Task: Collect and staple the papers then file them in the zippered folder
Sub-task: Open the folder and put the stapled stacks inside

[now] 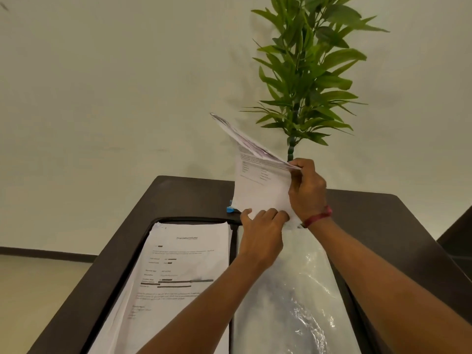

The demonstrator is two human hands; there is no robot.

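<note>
Gripping the sheaf of papers (260, 185) with both hands: right hand (307, 190) pinching the upper right corner between thumb and fingers, left hand (263, 229) curled round the bottom edge. Held upright above the far end of the zippered folder (194, 219), bottom edge just over its right half, top sheets peeling away to the upper left. Printed with lines of text and a small table on the facing sheet, too blurred to read.

Lying open and flat on the dark table (383, 226), black rim showing at the far left corner. In the left half, a stack of papers (178, 272), headed "TransforMate" at the top right, with printed lines below, several barred out in black, the rest too small to read. In the right half, a clear, crinkled plastic sleeve (293, 290), glinting under the forearms.

Just beyond the folder's far edge, left of the sheaf, a small blue object (230, 209), mostly hidden. On the right wrist, a red band (319, 217). Behind the table, against the pale wall, a leafy green plant (311, 67).
</note>
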